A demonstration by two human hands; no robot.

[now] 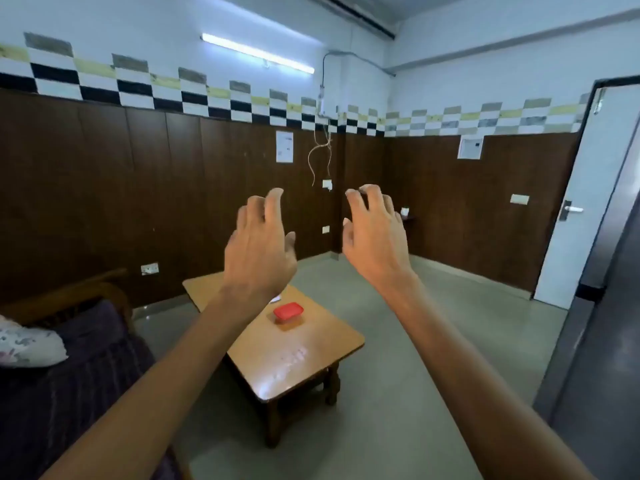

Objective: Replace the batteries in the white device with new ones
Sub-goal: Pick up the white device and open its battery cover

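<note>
My left hand and my right hand are raised in front of me, backs toward the camera, fingers spread and curled, holding nothing. Below them stands a low wooden table. On it sits a small container with a red lid. A sliver of a white object shows on the table just behind my left wrist; most of it is hidden by my arm. No batteries are visible.
A dark sofa with a wooden armrest and a floral cushion is at the left. Brown wall panels surround the grey floor. A white door stands at the right, next to a dark panel.
</note>
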